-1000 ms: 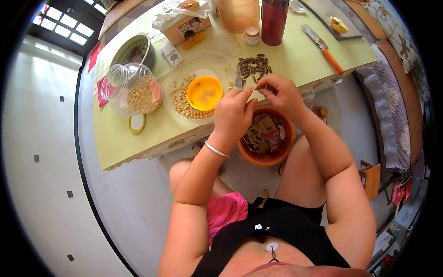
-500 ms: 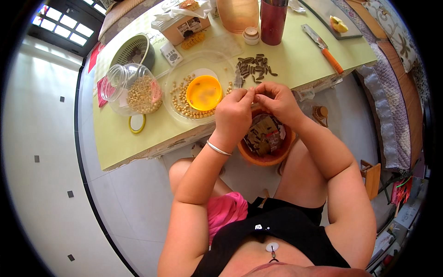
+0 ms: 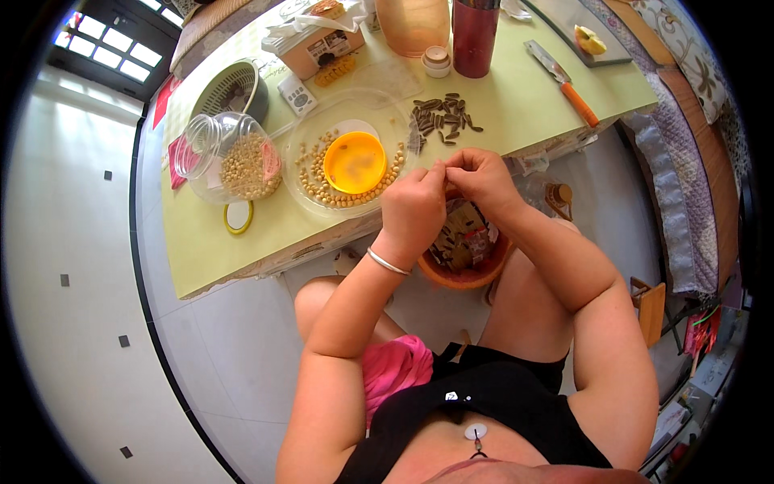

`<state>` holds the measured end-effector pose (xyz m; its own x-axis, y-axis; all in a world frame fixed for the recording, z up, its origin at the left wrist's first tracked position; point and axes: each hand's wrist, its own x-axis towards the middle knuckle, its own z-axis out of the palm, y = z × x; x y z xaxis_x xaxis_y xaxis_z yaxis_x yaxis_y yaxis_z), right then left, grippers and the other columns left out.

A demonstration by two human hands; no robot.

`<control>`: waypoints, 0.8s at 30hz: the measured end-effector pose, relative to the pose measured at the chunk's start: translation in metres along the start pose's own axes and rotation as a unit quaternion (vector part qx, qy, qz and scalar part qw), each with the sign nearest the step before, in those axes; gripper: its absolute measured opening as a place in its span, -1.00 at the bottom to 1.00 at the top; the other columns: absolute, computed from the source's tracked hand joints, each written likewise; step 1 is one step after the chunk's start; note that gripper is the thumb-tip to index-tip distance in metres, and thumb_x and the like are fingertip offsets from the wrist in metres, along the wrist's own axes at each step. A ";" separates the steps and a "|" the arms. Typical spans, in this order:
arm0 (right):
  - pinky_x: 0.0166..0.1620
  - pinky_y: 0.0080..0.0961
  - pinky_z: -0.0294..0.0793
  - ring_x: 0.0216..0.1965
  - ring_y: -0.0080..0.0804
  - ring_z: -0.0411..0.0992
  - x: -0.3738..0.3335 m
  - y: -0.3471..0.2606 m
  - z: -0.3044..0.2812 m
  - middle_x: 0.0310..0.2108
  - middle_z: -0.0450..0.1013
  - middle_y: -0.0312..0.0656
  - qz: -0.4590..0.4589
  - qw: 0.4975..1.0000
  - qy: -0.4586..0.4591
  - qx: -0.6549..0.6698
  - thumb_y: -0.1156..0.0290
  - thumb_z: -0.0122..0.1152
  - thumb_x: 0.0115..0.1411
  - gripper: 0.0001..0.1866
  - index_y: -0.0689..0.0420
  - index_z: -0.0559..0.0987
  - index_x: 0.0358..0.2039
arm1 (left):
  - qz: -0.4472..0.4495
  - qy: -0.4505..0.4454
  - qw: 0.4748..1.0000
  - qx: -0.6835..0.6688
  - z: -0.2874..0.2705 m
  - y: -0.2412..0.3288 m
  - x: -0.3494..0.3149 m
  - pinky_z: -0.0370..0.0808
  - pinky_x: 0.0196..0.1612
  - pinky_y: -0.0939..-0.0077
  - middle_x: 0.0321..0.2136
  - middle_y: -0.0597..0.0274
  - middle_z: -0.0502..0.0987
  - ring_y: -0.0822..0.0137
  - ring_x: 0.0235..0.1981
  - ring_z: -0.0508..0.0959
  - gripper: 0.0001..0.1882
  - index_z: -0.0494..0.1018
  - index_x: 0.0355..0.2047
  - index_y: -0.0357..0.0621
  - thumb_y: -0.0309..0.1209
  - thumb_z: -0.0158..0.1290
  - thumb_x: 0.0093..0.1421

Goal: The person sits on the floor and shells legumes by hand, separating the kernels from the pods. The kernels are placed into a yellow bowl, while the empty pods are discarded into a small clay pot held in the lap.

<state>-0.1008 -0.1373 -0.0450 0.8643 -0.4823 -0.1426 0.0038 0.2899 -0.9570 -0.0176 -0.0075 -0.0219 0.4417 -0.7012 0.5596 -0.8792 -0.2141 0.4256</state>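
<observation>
Fingers (image 3: 462, 158) of our left hand (image 3: 413, 202) and right hand (image 3: 486, 179) meet in narrow pinches; we cannot tell what they hold. At twelve o'clock from them, dark seeds (image 3: 443, 115) lie on the table (image 3: 516, 105), probably light, stiff, brittle-shelled, best gripped by their edges.

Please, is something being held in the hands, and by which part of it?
It cannot be told: the left hand and right hand meet closely, hiding anything between them.
</observation>
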 end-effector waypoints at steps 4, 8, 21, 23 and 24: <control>-0.46 -0.73 0.29 -0.50 -0.73 0.34 0.001 0.000 0.000 -0.50 0.47 -0.40 -0.034 0.999 -0.010 -0.009 0.52 0.22 0.16 -0.96 0.19 0.58 -0.42 | -0.010 0.002 0.999 -0.044 -0.004 0.003 0.002 0.53 -0.45 0.33 -0.51 0.02 0.59 0.08 -0.51 0.60 -0.78 0.62 -0.24 -0.21 -0.58 0.21 0.06; -0.53 -0.72 0.18 -0.59 -0.73 0.25 0.000 -0.014 -0.006 -0.56 0.42 -0.42 0.049 0.994 -0.041 0.083 0.51 0.24 0.16 -0.96 0.18 0.56 -0.42 | -0.142 -0.014 0.946 -0.292 -0.009 0.000 0.004 0.60 -0.40 0.50 -0.44 0.06 0.65 0.24 -0.46 0.66 -0.78 0.59 -0.22 -0.30 -0.67 0.21 0.08; -0.54 -0.75 0.16 -0.59 -0.76 0.23 -0.002 -0.024 -0.013 -0.53 0.42 -0.42 -0.001 0.997 -0.081 0.021 0.45 0.26 0.19 -0.92 0.17 0.55 -0.34 | -0.380 -0.068 0.706 -0.594 -0.021 -0.005 0.016 0.65 -0.36 0.57 -0.37 0.10 0.64 0.35 -0.44 0.67 -0.81 0.54 -0.20 -0.34 -0.66 0.19 0.14; -0.54 -0.75 0.18 -0.58 -0.76 0.25 -0.002 -0.025 -0.014 -0.52 0.42 -0.42 0.010 0.996 -0.091 0.021 0.44 0.25 0.19 -0.91 0.17 0.55 -0.33 | -0.363 -0.073 0.708 -0.602 -0.017 -0.011 0.013 0.63 -0.38 0.60 -0.37 0.13 0.64 0.38 -0.46 0.65 -0.81 0.54 -0.19 -0.34 -0.63 0.19 0.16; -0.54 -0.75 0.20 -0.58 -0.75 0.26 -0.001 -0.025 -0.014 -0.52 0.43 -0.41 0.012 0.996 -0.093 0.014 0.44 0.24 0.19 -0.91 0.17 0.54 -0.32 | -0.354 -0.075 0.708 -0.606 -0.015 -0.012 0.013 0.62 -0.39 0.61 -0.37 0.14 0.64 0.40 -0.47 0.64 -0.81 0.54 -0.19 -0.33 -0.62 0.18 0.17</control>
<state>-0.1092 -0.1557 -0.0245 0.9424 -0.3147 -0.1137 -0.0057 0.3245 -0.9459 0.0016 -0.0031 -0.0092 0.5912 -0.7937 -0.1430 0.3924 0.1282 0.9108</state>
